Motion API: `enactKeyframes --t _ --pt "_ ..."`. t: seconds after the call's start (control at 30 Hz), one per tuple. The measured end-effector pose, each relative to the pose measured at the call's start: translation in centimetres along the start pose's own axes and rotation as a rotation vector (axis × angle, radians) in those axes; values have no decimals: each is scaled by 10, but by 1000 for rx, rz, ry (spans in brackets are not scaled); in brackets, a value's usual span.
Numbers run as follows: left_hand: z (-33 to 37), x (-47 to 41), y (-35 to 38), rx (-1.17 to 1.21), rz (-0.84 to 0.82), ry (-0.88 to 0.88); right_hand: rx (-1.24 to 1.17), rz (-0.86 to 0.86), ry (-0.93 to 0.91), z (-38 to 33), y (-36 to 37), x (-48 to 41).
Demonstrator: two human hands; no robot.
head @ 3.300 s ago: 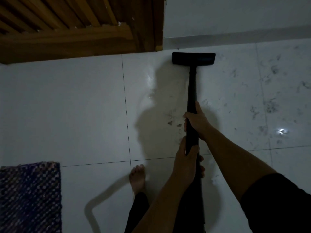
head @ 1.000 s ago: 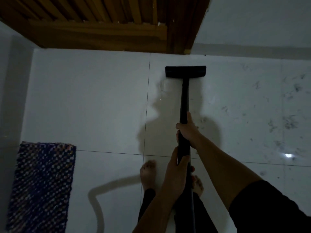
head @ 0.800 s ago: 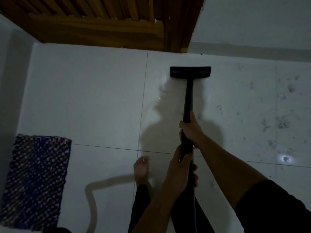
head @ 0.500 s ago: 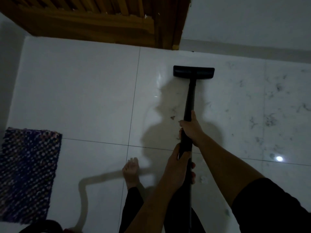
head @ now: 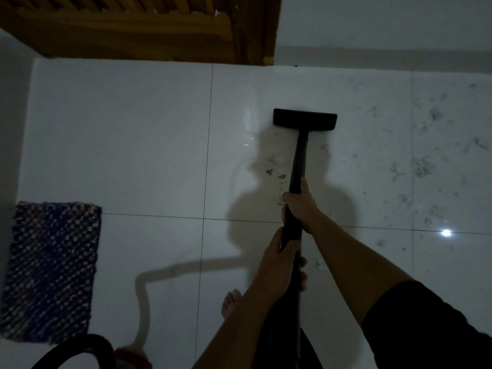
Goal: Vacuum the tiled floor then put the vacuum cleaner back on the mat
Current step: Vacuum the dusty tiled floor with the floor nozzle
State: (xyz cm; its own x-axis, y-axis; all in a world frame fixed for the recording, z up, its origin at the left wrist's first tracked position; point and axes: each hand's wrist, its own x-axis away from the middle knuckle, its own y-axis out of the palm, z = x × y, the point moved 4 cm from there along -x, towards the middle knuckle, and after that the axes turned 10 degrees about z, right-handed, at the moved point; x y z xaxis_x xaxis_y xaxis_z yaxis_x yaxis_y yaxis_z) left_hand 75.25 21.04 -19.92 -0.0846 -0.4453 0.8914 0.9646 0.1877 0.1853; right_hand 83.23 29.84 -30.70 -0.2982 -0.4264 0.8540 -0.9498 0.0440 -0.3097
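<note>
The vacuum tube (head: pixel 298 166) is gripped by 2 hands, fingers curled round it. The right hand (head: pixel 302 209) is placed lower, judged for steering, and the left hand (head: pixel 282 270) above it for pushing. The head (head: pixel 305 123) is laid flat on the tiled floor (head: pixel 119 142), with uncollected dirt (head: pixel 423 169) to its right. The mat (head: pixel 50 270) lies well apart, at the left.
</note>
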Motion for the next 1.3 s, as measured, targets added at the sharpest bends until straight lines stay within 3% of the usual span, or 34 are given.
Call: enactKeyframes --t 0.53,1.3 --pt "-11 19 -7 -41 2 29 -41 2 -54 14 3 11" --pt "-23 41 -29 -60 50 -36 -20 -23 8 43 20 31"
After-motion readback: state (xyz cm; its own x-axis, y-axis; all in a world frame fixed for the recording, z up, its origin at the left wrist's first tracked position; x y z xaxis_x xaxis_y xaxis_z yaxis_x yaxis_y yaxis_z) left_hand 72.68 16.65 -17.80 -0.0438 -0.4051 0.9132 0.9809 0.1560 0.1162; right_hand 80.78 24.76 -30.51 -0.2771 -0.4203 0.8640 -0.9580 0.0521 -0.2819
